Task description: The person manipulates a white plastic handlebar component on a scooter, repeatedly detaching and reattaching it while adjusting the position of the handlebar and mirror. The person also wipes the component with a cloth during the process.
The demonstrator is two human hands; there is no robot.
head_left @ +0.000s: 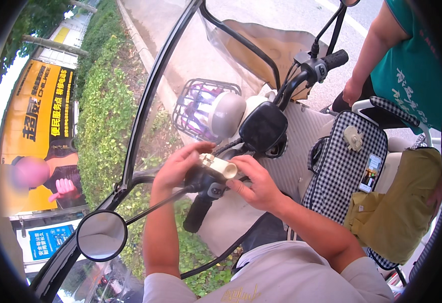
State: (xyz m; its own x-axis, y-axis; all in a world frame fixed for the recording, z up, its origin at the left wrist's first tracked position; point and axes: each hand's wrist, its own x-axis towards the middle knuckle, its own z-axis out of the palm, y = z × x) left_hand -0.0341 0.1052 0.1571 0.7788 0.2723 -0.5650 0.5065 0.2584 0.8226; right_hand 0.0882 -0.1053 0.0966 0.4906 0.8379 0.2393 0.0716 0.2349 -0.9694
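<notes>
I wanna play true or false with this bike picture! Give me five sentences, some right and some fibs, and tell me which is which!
1. A cream plastic part sits between the left hand and the right hand. True.
2. The phone is in the wire basket. False: it lies on the black-and-white checkered cushion.
3. A second cream part lies on that cushion too. True.
4. The standing person at the right wears a red shirt. False: the shirt is teal.
5. The big round mirror is at the lower left of the picture. True.
</notes>
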